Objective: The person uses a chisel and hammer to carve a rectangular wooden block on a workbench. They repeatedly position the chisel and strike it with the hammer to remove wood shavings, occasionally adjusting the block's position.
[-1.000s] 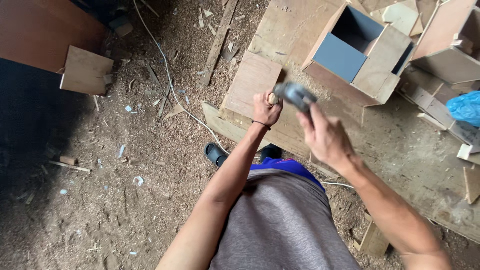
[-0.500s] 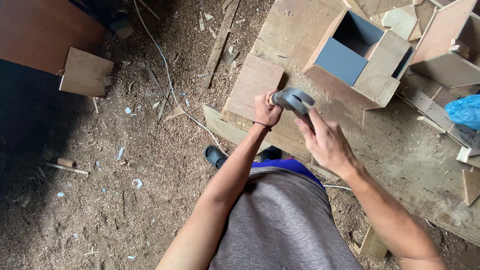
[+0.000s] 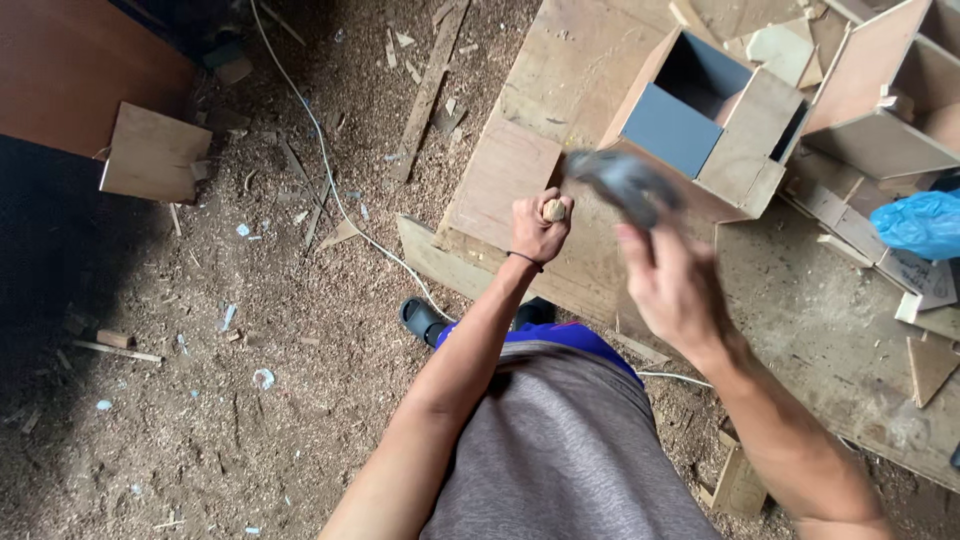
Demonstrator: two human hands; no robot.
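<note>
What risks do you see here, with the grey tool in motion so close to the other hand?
1. The blurred grey tool in the right hand might strike the left hand, which pinches a small wooden piece nearby.
2. The white cable on the sawdust-covered floor could trip the person.

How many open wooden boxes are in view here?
2: one wooden box with a blue panel just beyond the right hand, another at the top right edge, partly cut off; others may be hidden.

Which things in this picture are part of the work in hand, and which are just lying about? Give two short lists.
In hand:
left hand gripping a small wooden handle
right hand holding a blurred grey tool
flat plywood board beneath them

Lying about:
open plywood box with grey panel
blue plastic bag
white cord
square plywood offcut
</note>
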